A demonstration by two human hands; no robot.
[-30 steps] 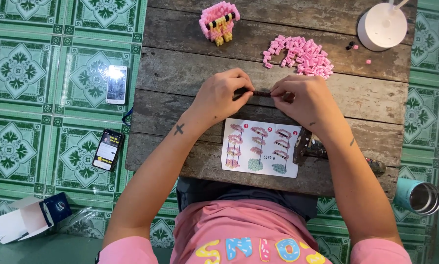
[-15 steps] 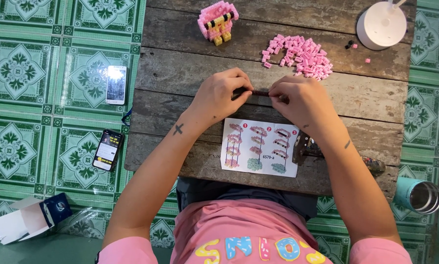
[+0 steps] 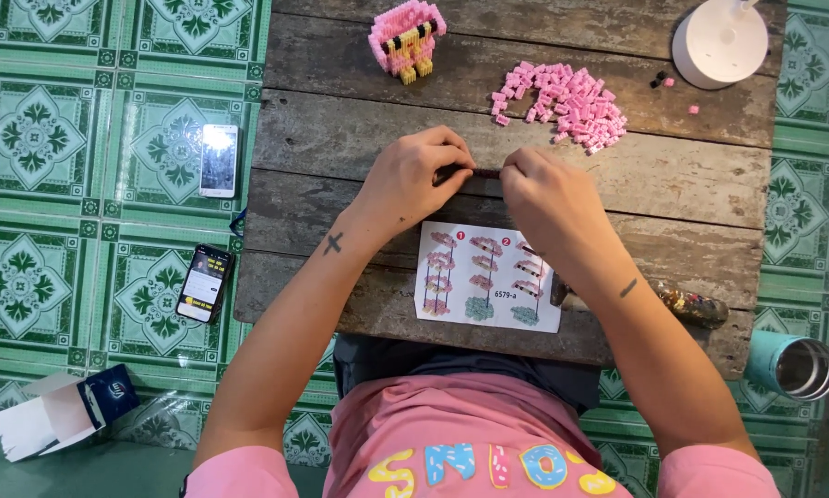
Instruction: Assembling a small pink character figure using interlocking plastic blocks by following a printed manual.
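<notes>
Pinched a thin dark rod point(image 3: 486, 172) at both ends, left hand point(image 3: 412, 180) and right hand point(image 3: 543, 198) with fingertips pressed together on it. Held level between the two grips, just above the wooden table point(image 3: 340, 138), beyond the instruction sheet point(image 3: 488, 277), short of the pink brick pile point(image 3: 562, 100).

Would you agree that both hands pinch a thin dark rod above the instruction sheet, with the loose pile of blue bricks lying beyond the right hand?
Not quite: the pile of bricks is pink, not blue, as the head view shows. The rest holds: the left hand and right hand pinch the thin dark rod above the instruction sheet.
</notes>
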